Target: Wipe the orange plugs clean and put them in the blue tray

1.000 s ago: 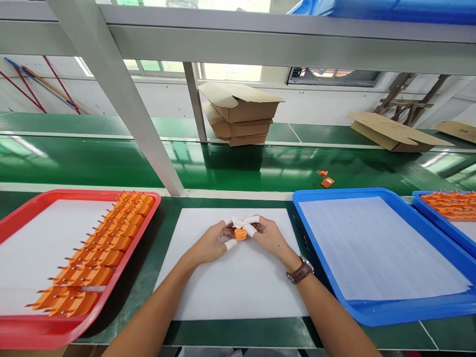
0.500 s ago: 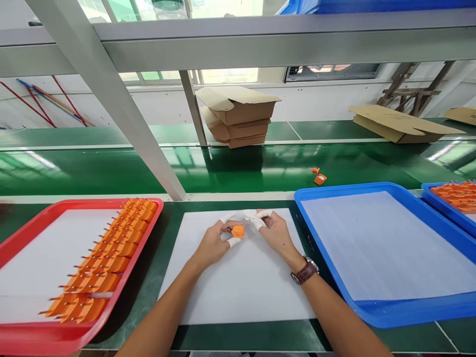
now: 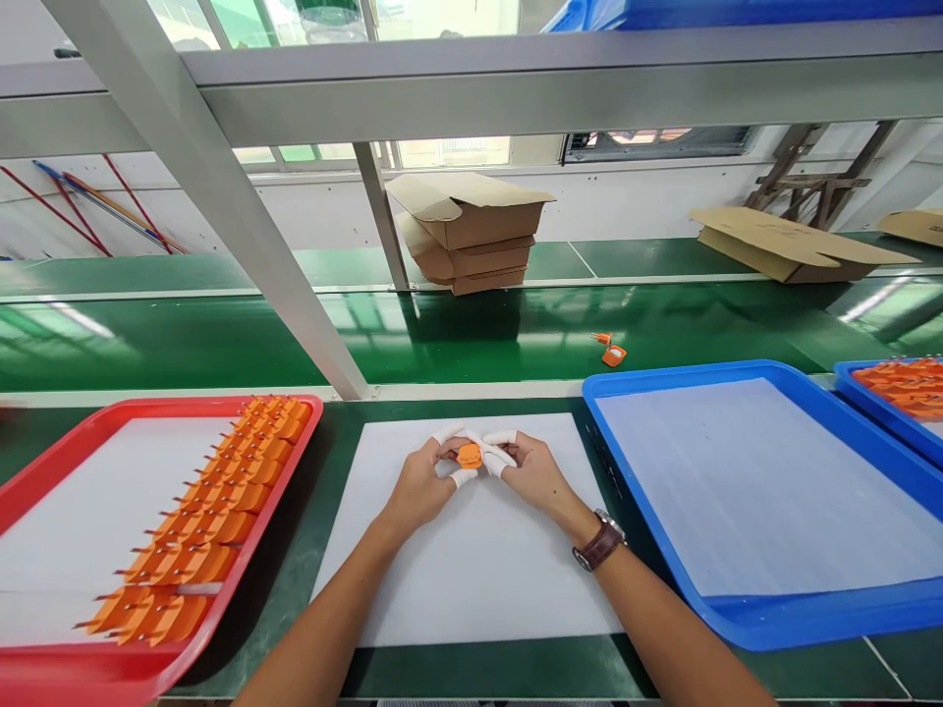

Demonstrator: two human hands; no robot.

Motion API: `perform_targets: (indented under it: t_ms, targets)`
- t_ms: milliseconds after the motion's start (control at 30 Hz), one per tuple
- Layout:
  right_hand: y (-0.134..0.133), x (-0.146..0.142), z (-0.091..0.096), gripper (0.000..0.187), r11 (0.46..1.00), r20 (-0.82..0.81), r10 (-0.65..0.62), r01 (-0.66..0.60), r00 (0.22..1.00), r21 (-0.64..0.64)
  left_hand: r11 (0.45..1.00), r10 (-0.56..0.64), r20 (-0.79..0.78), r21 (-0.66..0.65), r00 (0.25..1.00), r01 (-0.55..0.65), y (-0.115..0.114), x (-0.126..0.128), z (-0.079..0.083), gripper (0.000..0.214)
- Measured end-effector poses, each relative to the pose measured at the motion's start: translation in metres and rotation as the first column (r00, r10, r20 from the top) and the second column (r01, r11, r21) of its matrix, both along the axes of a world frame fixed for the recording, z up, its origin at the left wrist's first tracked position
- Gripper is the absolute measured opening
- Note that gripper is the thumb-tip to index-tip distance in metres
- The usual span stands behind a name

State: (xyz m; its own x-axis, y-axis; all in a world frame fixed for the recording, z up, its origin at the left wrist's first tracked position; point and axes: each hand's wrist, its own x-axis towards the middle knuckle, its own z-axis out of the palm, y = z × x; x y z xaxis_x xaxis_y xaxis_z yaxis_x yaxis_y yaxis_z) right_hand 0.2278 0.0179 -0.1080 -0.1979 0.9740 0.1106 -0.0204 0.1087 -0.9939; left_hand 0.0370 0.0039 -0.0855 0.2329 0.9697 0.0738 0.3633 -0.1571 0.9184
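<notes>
Above the white sheet [image 3: 478, 570], my left hand [image 3: 423, 483] grips a small orange plug [image 3: 470, 456] between thumb and fingers. My right hand [image 3: 536, 473], a watch on its wrist, pinches a thin white cloth [image 3: 487, 450] against the plug's right side. White covers wrap fingertips of both hands, so the edge between cloth and covers is hard to make out. To the left, a red tray [image 3: 221, 614] holds rows of orange plugs [image 3: 213, 520] with their pins pointing up and left.
A blue tray [image 3: 640, 491] lined with white paper stands to the right, another blue tray [image 3: 847, 378] with orange plugs beyond it. Loose orange plugs [image 3: 613, 355] lie on the green belt [image 3: 471, 339]. Cardboard boxes [image 3: 486, 231] are stacked behind. A metal post [image 3: 221, 206] slants down at left.
My right hand has moved left and slightly down, bringing the white cloth onto the plug. The loose plugs on the belt have shifted left. My left hand has barely moved.
</notes>
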Motion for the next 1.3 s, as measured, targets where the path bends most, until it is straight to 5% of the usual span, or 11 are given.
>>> perform_targets:
  t_ms: [767,967,1300]
  targets:
    - [0.001,0.003,0.009,0.026,0.998,-0.047,0.037,-0.039,0.998,-0.054,0.998,-0.040,-0.108,0.049,0.993,0.046,-0.005,0.002,-0.002,0.056]
    - [0.006,0.003,0.009,0.026,0.990,-0.116,-0.127,0.119,0.985,-0.071,0.994,-0.106,0.011,0.042,0.994,0.106,-0.007,0.007,-0.002,0.061]
    - [-0.003,-0.001,0.013,0.017,0.998,-0.067,-0.021,0.025,0.998,0.061,0.995,0.051,-0.011,0.083,0.999,-0.050,-0.004,0.006,-0.001,0.059]
